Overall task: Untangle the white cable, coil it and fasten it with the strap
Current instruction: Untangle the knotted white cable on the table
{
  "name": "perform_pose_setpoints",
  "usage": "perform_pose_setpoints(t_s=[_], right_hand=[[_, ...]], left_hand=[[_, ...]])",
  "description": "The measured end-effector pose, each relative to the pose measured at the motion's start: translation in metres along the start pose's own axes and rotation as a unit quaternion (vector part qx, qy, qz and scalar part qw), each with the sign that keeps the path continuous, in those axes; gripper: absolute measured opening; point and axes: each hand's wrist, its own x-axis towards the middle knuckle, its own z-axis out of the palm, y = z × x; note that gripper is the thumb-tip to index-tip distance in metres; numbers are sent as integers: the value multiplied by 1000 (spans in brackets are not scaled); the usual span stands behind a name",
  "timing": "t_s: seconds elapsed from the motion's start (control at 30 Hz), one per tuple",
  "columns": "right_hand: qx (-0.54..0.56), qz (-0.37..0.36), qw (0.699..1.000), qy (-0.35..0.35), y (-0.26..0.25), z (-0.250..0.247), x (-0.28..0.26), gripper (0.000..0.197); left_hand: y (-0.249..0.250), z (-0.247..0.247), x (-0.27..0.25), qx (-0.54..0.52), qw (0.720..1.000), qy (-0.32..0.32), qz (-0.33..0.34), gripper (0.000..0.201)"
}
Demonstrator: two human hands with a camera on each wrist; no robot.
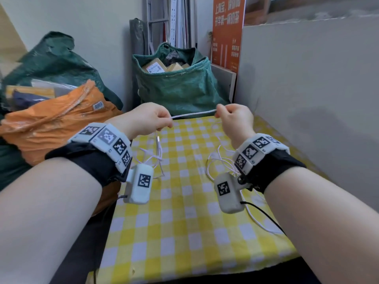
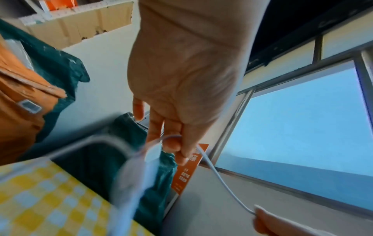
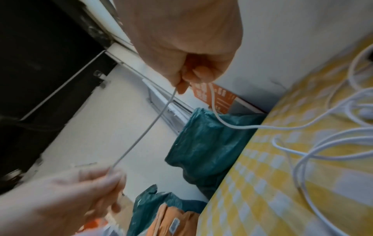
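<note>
A short stretch of the thin white cable (image 1: 193,114) runs taut between my two hands above the far end of the yellow checked table (image 1: 184,222). My left hand (image 1: 164,119) pinches it at one end, my right hand (image 1: 218,113) at the other. The left wrist view shows the cable (image 2: 220,177) leaving my left hand (image 2: 179,148) toward the other hand's fingers (image 2: 262,217). In the right wrist view my right hand (image 3: 187,79) pinches the cable (image 3: 145,129). The rest of it lies in loose tangled loops (image 1: 221,160) on the cloth, with a plug end (image 1: 158,140) under my left hand. No strap is visible.
A green woven sack (image 1: 176,78) of parcels stands just beyond the table's far edge. Orange (image 1: 51,119) and green bags pile up on the left. A grey board (image 1: 307,89) walls off the right side. An orange poster (image 1: 227,31) leans at the back.
</note>
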Motion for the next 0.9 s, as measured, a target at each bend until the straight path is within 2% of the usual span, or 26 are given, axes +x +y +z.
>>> perform_pose_setpoints(t_s=[0.07,0.13,0.27,0.3,0.37,0.43,0.47,0.57,0.63,0.7,0.77,0.83,0.9], right_hand=[[-52,47,996,46,15,-10,9,34],[-100,89,989,60,29,-18,16,35],[-162,154,975,-2,37,-23,14,30],[-178,147,973,-23,32,-21,10,31],[-186,61,980,-45,16,-16,1,36],[-96,-40,990,-93,-4,-4,-10,36],[-39,-65,988,-133,-14,0,-16,34],[104,-51,966,-233,-34,3,-27,25],[190,-26,949,-252,-35,-1,-26,26],[174,-60,949,-255,-34,-6,-24,30],[171,-89,942,-275,-36,-10,-26,20],[206,-63,932,-293,-42,-12,-29,26],[218,-32,935,-279,-42,-12,-28,35]], left_hand=[[-10,-1,2,31,999,32,-10,19],[-19,0,3,30,997,67,-29,20],[-24,9,4,-40,996,64,-36,20],[-21,10,4,-67,996,58,-29,19],[-12,12,5,-103,993,49,-6,18],[1,13,6,-97,994,41,17,18],[8,14,6,-98,994,40,27,18],[22,14,8,-140,988,50,34,18],[25,10,7,-159,985,63,25,15],[26,7,5,-157,986,54,22,13],[29,7,3,-150,987,42,26,13],[30,11,4,-146,988,37,30,14],[26,13,8,-102,994,38,25,17]])
